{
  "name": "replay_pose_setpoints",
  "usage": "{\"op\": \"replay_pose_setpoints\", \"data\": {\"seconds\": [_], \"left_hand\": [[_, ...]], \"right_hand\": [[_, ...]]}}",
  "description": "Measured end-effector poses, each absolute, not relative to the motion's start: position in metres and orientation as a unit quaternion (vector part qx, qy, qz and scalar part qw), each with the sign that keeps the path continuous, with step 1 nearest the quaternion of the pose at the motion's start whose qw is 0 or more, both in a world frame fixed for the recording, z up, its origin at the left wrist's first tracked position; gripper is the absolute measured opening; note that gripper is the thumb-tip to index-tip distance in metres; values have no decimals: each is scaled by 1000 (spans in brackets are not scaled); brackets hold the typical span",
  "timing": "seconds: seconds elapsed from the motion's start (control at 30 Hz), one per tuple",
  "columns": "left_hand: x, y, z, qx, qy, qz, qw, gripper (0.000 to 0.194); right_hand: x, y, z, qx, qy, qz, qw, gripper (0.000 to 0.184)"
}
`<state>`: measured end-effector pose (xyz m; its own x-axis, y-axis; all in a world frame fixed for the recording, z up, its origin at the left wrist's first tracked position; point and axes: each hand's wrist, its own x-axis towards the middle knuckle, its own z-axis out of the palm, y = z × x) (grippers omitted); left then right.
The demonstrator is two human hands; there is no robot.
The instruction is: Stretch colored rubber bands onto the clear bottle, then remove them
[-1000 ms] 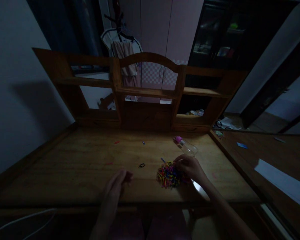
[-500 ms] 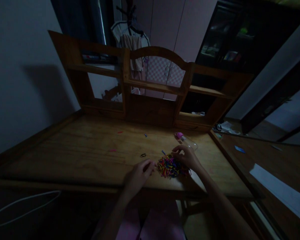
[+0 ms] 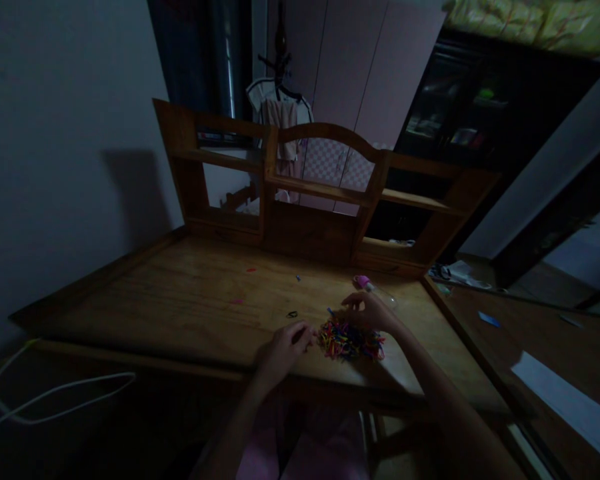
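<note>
A pile of small colourful rubber bands [image 3: 349, 339] lies on the wooden desk [image 3: 190, 313] near its front edge. My left hand [image 3: 283, 347] rests just left of the pile, fingers curled toward it, fingertips at its edge. My right hand [image 3: 370, 311] hovers over the far right side of the pile, fingers bent in a pinch. What either hand holds is too dark to make out. A clear bottle with a pink cap [image 3: 373, 288] lies just behind my right hand.
Loose bands lie scattered on the desk: a black one [image 3: 293, 314], a blue one [image 3: 298, 277], red ones [image 3: 251, 270]. A wooden shelf unit [image 3: 320, 193] stands at the desk's back. A white cable [image 3: 55, 393] hangs at the lower left. The room is dim.
My left hand came in from the lower left to the pile's left edge. My right hand lifted slightly toward the pile's far side. The camera view shifted left.
</note>
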<state>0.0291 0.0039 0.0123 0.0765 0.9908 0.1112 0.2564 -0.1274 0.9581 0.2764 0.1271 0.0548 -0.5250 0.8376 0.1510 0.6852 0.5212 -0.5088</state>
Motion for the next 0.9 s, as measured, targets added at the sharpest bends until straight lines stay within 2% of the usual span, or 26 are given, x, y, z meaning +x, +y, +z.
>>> {"op": "replay_pose_setpoints", "data": {"seconds": [0.2, 0.37, 0.5, 0.73, 0.83, 0.9], "left_hand": [[29, 5, 11, 612, 517, 440, 405, 40], [30, 4, 11, 609, 531, 434, 398, 39], [29, 2, 13, 609, 534, 430, 399, 41], [29, 0, 18, 615, 543, 423, 384, 41], [30, 0, 18, 613, 536, 432, 387, 41], [30, 0, 19, 613, 543, 444, 364, 38]], "right_hand": [[276, 156, 48, -466, -835, 179, 234, 28], [250, 164, 44, -465, -837, 141, 253, 26], [231, 151, 47, -402, -873, 176, 213, 22], [233, 124, 56, -387, -876, 248, 146, 40], [249, 114, 69, -384, -865, 269, 181, 41], [268, 109, 76, -402, -840, 269, 244, 42]]}}
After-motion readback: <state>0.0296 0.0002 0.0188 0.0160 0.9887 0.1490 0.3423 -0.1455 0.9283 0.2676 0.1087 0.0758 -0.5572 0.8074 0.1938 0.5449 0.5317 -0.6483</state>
